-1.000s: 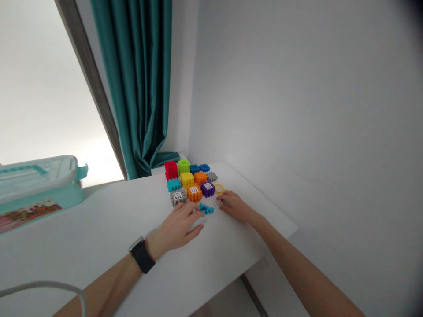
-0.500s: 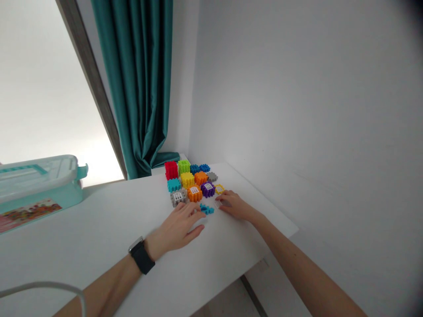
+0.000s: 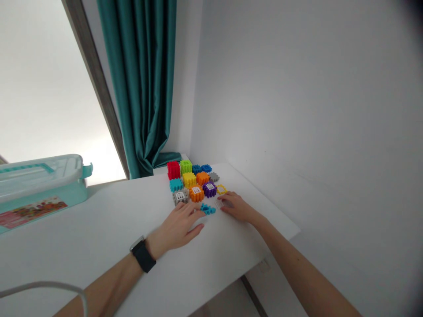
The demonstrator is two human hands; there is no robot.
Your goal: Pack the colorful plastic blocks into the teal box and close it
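Note:
My left hand (image 3: 180, 225), with a dark watch (image 3: 142, 255) on its wrist, rests on the white table with fingers spread. Its fingertips are just in front of a stack of grey toothed tiles (image 3: 180, 197) with a white lattice tile on top. A light blue toothed piece (image 3: 208, 209) lies beside the index finger; I cannot tell whether they touch. The thumb and fingers of my right hand (image 3: 236, 207) close on the edges of a flat white lattice tile (image 3: 219, 203) on the tabletop. A yellow frame-like tile (image 3: 221, 189) lies just beyond.
Further stacks stand behind: orange (image 3: 196, 193), purple (image 3: 209, 189), yellow (image 3: 189, 179), red (image 3: 173, 170), green (image 3: 185, 166), and blue (image 3: 196, 169). A turquoise lidded box (image 3: 77, 189) sits at left. A wall (image 3: 297, 110) borders the right side; a grey cable (image 3: 49, 285) crosses lower left.
The view has shifted slightly, so everything sits a little further right. Both hands keep nearly the same pose beside the same pieces.

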